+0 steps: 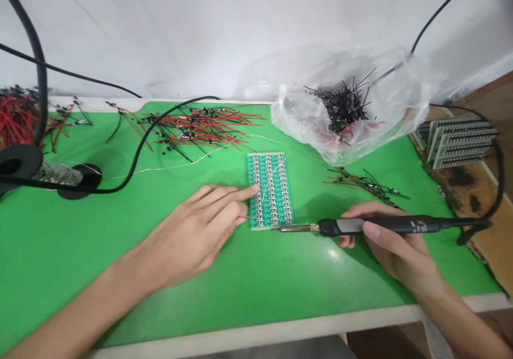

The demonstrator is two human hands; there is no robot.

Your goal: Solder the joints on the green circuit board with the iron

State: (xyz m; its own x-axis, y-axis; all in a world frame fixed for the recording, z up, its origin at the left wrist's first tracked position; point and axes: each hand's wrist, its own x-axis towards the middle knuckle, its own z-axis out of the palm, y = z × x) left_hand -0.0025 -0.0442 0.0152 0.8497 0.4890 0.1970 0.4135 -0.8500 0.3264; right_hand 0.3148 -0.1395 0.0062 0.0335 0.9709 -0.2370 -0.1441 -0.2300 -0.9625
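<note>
A green circuit board panel (273,190) with rows of small silvery parts lies on the green mat. My left hand (210,220) pinches a thin wire at the panel's lower left, and one of its fingers touches the panel's left edge. Thin solder wire (192,163) runs from a spool (62,174) at the left and loops over the panel. Wrapped around a black soldering iron (377,225), my right hand (385,236) holds it level, its metal tip at the panel's bottom edge.
Red and black wires (196,126) lie behind the panel, more at the far left. A plastic bag (296,113) of black parts stands at the back right, near loose wires (364,182) and upright boards (463,142). Black cables cross the left side.
</note>
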